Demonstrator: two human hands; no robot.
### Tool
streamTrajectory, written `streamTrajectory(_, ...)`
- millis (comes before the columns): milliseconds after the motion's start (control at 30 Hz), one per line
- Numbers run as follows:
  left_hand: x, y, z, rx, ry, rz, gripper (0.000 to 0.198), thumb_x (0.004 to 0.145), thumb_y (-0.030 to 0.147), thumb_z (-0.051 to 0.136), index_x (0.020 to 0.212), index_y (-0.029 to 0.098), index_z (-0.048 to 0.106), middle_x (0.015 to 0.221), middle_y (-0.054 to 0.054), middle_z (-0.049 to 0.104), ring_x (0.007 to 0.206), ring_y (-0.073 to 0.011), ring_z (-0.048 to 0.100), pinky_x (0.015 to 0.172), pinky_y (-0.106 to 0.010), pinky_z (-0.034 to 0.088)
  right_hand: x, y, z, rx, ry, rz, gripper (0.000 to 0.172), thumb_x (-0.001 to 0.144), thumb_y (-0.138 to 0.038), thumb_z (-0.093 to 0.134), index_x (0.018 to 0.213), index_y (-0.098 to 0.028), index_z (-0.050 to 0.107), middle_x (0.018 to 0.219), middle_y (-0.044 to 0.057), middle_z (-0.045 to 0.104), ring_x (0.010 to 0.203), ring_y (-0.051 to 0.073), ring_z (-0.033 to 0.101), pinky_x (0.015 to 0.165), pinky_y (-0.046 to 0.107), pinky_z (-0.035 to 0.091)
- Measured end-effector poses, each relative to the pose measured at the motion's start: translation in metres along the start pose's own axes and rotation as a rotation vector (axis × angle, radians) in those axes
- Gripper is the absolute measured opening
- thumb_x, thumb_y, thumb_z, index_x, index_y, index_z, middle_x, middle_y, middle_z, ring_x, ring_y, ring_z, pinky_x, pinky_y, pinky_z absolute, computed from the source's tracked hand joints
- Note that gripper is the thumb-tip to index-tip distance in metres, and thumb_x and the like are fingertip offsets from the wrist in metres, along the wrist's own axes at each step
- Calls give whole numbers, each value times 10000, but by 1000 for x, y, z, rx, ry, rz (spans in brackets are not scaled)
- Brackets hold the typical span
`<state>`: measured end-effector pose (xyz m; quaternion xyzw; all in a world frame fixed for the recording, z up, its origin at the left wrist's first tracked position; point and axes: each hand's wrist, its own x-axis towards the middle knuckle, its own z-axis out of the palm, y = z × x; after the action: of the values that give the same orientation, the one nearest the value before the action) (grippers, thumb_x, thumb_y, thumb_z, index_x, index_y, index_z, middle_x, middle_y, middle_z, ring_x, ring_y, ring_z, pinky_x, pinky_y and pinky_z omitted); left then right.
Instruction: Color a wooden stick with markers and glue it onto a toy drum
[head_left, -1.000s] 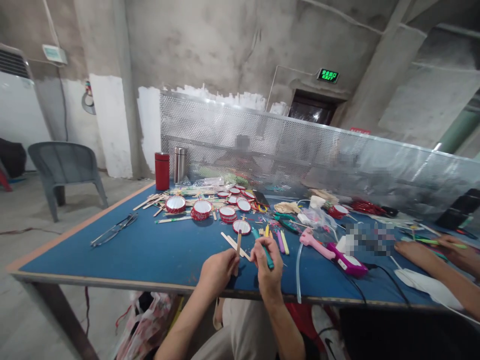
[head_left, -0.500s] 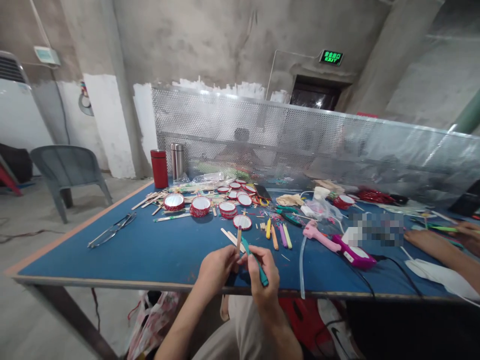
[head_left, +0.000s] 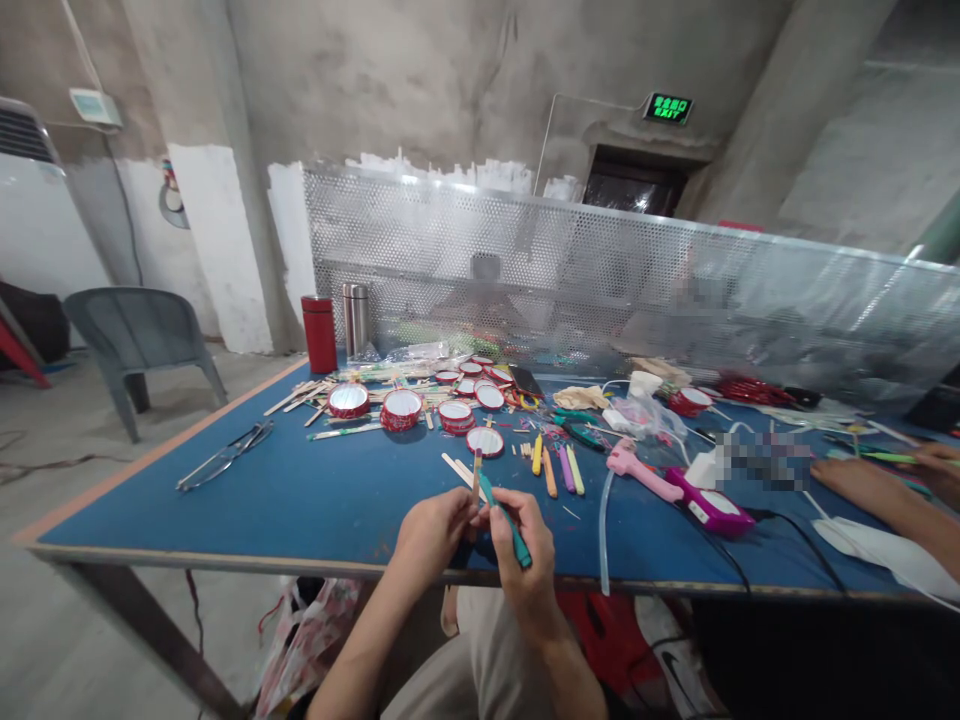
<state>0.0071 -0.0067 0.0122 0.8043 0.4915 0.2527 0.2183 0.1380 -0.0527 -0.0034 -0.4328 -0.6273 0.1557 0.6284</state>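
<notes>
My left hand (head_left: 429,532) is closed around a wooden craft stick (head_left: 476,478), held upright with a purple patch at its top. My right hand (head_left: 531,535) grips a teal crayon (head_left: 519,546), its upper tip slanting to the stick; whether they touch I cannot tell. Just beyond my hands, loose craft sticks (head_left: 454,465) lie on the blue table (head_left: 330,505). A small drum-like round (head_left: 485,442) with white top and red rim sits behind them. Yellow (head_left: 537,455), orange (head_left: 550,474), purple (head_left: 565,472) and light green (head_left: 575,472) crayons lie to the right.
Several more red-rimmed rounds (head_left: 402,408) and scattered sticks lie behind. Eyeglasses (head_left: 225,458) rest at left, near a red flask (head_left: 319,335) and a steel flask (head_left: 356,318). A pink glue gun (head_left: 643,472) and purple device (head_left: 709,505) lie right, beside another person's arm (head_left: 870,492).
My right hand and the teal crayon have shifted slightly up and left. My left hand keeps the stick in nearly the same place.
</notes>
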Motion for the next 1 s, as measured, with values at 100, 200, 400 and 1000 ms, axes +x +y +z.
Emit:
streamTrajectory(100,0,0,0,16,-6,-17,232,894,259,399,730,215,558,698,17,644,653,-118,568,569,-195,309,0,-1,0,-20,3,-12,162,902,-246,451,1027,-211,548,851,23,642,756,143,637,701,254,521)
streamTrajectory(200,0,0,0,36,-2,-24,224,888,255,412,723,211,558,694,14,640,649,-119,565,566,-197,302,1,0,0,-19,-7,-5,166,897,-251,456,1029,-208,547,854,27,651,763,149,640,703,261,526)
streamTrajectory(400,0,0,0,1,10,-3,237,887,239,414,696,211,551,671,18,641,631,-113,560,557,-193,295,0,3,1,-41,70,21,153,899,-259,464,1023,-211,542,845,23,666,743,148,648,694,259,523)
streamTrajectory(1000,0,1,0,-23,9,-6,233,878,237,416,696,209,559,671,21,643,633,-113,562,559,-191,298,0,1,2,-8,66,5,154,887,-230,472,1012,-194,555,793,11,662,703,136,651,669,243,524)
